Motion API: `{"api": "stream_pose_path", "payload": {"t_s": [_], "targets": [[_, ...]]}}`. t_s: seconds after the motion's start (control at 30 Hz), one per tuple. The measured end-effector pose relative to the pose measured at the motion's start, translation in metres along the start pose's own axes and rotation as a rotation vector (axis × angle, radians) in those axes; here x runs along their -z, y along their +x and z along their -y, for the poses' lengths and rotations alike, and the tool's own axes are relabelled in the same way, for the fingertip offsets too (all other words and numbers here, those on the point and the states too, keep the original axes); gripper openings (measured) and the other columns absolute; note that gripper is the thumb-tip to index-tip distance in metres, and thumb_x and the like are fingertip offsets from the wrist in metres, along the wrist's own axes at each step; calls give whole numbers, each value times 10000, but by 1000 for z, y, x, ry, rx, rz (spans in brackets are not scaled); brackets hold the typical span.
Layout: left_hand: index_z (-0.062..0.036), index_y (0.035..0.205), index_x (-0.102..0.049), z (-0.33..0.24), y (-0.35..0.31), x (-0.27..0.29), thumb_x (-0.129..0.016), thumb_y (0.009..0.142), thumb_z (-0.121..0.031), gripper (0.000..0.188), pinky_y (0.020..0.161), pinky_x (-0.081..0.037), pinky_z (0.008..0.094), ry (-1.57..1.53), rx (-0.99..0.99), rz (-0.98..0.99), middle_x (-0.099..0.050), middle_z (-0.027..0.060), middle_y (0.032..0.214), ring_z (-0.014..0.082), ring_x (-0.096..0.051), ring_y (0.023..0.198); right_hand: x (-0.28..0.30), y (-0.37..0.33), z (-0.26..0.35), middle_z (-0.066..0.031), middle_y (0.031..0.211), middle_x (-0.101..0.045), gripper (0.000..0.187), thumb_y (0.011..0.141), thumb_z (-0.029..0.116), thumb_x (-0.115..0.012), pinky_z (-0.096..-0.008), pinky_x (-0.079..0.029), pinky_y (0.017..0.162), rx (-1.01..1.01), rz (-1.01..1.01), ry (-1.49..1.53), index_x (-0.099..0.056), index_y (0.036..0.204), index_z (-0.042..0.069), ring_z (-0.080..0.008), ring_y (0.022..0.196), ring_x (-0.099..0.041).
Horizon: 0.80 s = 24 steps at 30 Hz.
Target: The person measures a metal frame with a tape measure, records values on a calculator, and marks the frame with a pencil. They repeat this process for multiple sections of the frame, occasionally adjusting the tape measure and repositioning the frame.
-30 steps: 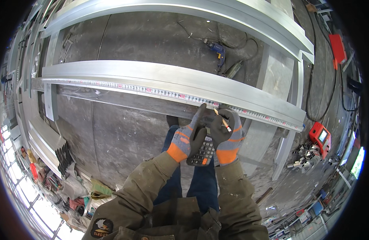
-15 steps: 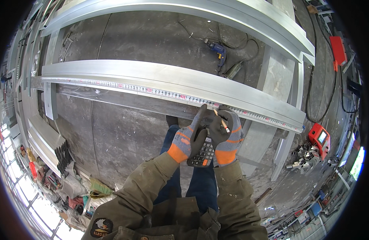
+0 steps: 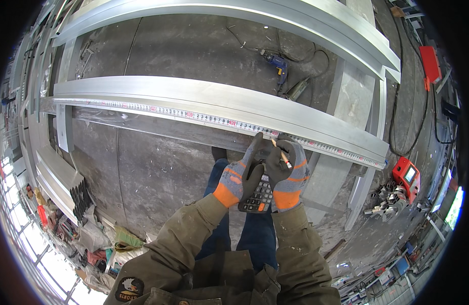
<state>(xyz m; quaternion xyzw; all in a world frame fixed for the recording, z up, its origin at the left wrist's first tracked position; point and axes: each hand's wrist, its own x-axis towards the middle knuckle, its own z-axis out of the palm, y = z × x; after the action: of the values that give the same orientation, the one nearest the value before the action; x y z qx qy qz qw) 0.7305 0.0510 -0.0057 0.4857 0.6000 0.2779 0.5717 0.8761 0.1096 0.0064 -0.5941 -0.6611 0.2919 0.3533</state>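
Both my hands wear grey gloves with orange cuffs. A black calculator [image 3: 263, 194] is held in my left hand [image 3: 243, 175], whose index finger points up to the tape measure [image 3: 209, 118]. Between the fingers of my right hand [image 3: 289, 160] is a pencil [image 3: 283, 155], its tip close to the lower edge of the tape. The tape measure lies stretched along the near side of a long silver metal profile [image 3: 219, 96]. Part of the calculator is hidden behind my gloves.
A second long profile [image 3: 234, 11] runs across the far side, both resting on metal crosspieces [image 3: 346, 101]. On the floor beyond lies a blue power drill [image 3: 279, 67] with a cable. At right stand a red device with a screen [image 3: 406, 175] and a heap of metal offcuts [image 3: 388, 199].
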Motion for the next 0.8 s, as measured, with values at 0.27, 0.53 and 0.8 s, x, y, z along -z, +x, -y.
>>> {"api": "stream_pose_path", "payload": {"t_s": [0.27, 0.53, 0.8], "targets": [[-135, 1720, -158, -1, 0, 1, -540, 1029, -44, 795, 763, -541, 368, -16, -22, -6, -742, 165, 942, 213, -697, 826, 7, 5, 6, -172, 988, -719, 170, 825, 51, -744, -457, -575, 805, -21, 42, -3, -693, 984, 21, -387, 917, -696], [-124, 1719, -165, -1, -2, 0, -547, 1038, -50, 785, 775, -543, 360, -37, -16, -6, -742, 155, 955, 190, -689, 846, 4, 4, 0, -175, 982, -717, 186, 818, 28, -745, -450, -574, 793, 6, 29, -26, -695, 997, 22, -388, 913, -693], [-127, 1720, -153, -4, -2, 0, -541, 1051, -72, 776, 805, -551, 364, -76, -46, -6, -758, 173, 1029, 212, -717, 917, 6, 9, 11, -167, 981, -716, 191, 811, 27, -766, -448, -568, 810, -9, 26, -16, -689, 986, 23, -386, 927, -689]]}}
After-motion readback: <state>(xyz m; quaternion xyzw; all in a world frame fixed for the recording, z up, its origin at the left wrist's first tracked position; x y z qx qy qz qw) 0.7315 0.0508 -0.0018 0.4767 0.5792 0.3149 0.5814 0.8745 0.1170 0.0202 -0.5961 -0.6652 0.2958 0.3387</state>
